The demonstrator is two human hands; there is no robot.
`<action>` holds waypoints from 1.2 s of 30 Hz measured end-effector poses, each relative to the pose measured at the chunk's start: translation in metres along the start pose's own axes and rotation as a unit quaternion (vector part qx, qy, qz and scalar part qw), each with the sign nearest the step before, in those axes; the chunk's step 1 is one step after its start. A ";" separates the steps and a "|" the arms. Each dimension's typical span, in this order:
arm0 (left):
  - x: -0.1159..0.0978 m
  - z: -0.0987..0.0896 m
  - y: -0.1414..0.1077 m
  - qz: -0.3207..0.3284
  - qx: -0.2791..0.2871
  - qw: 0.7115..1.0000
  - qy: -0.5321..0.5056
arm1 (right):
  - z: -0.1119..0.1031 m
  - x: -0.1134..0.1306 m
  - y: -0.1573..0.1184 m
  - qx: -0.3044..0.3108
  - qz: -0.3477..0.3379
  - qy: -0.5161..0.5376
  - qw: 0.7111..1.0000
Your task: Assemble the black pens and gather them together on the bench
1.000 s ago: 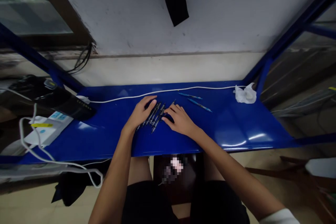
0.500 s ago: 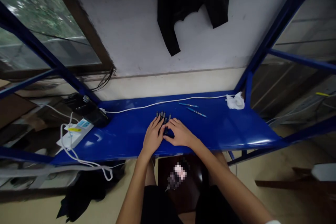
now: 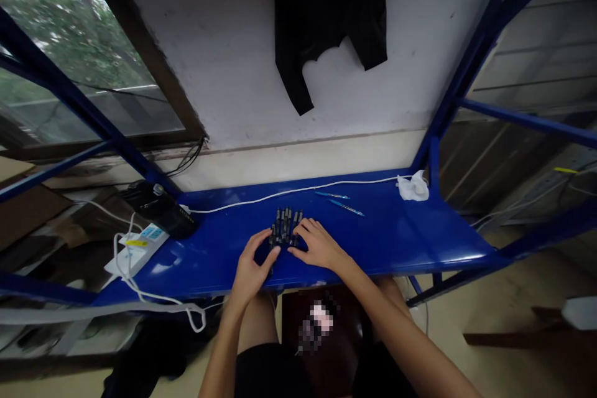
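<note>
In the head view, a tight row of slim dark pens (image 3: 285, 227) lies near the front edge of a glossy blue metal bench (image 3: 396, 230). The curved fingers of the left hand (image 3: 252, 270) reach the row's lower end; any grip cannot be told. The right hand (image 3: 319, 245) rests relaxed, fingers spread, beside the row. Two thin blue pens (image 3: 339, 199) lie near the back edge, by a white cable (image 3: 280, 194) and a crumpled white tissue (image 3: 413, 188).

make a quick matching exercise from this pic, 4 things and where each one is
Things:
1. left hand
2. two loose blue pens
3. crumpled white wad
4. white power strip

Places:
A. right end of the blue metal shelf
B. left end of the shelf, beside a black device
C. curved over the near end of the dark pens
D. just right of the dark pens, near the white cable

Pairs: 1-C, 2-D, 3-A, 4-B
</note>
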State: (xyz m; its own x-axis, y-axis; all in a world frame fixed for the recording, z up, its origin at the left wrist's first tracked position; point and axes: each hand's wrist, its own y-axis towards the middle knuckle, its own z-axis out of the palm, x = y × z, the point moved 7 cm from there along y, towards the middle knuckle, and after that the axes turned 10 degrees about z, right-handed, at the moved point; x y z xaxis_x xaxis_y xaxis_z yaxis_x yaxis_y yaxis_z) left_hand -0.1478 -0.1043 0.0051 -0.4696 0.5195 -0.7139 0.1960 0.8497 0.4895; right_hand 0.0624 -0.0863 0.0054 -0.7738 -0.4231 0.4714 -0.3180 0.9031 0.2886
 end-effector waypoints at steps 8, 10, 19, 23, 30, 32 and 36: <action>0.017 -0.014 -0.036 -0.011 0.126 0.990 0.063 | 0.002 -0.003 -0.001 -0.007 0.009 0.005 1.000; 0.022 -0.013 -0.030 -0.011 0.104 0.993 0.061 | 0.003 -0.004 -0.001 -0.010 0.007 0.011 1.000; 0.040 -0.006 0.009 0.046 0.072 0.995 0.061 | 0.008 -0.008 0.000 -0.021 0.000 -0.004 1.000; 0.041 -0.005 0.013 0.054 0.080 0.993 0.070 | 0.005 -0.007 0.002 -0.037 -0.002 0.009 0.999; 0.035 -0.004 0.006 0.063 0.052 0.989 0.122 | -0.045 -0.094 0.003 -0.142 0.096 -0.150 0.974; 0.029 -0.001 0.005 0.087 0.059 0.983 0.148 | -0.060 -0.130 0.000 -0.159 0.168 -0.176 0.957; 0.012 0.009 0.005 0.144 0.088 0.964 0.205 | -0.063 -0.160 -0.003 -0.152 0.214 -0.173 0.949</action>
State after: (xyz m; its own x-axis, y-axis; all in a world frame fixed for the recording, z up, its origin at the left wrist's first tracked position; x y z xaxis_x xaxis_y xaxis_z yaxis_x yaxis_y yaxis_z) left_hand -0.1445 -0.0932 -0.0052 -0.6677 0.6872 -0.2863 0.4949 0.6970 0.5189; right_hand 0.2217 -0.0261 -0.0182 -0.9466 0.0743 0.3139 0.1982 0.9017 0.3843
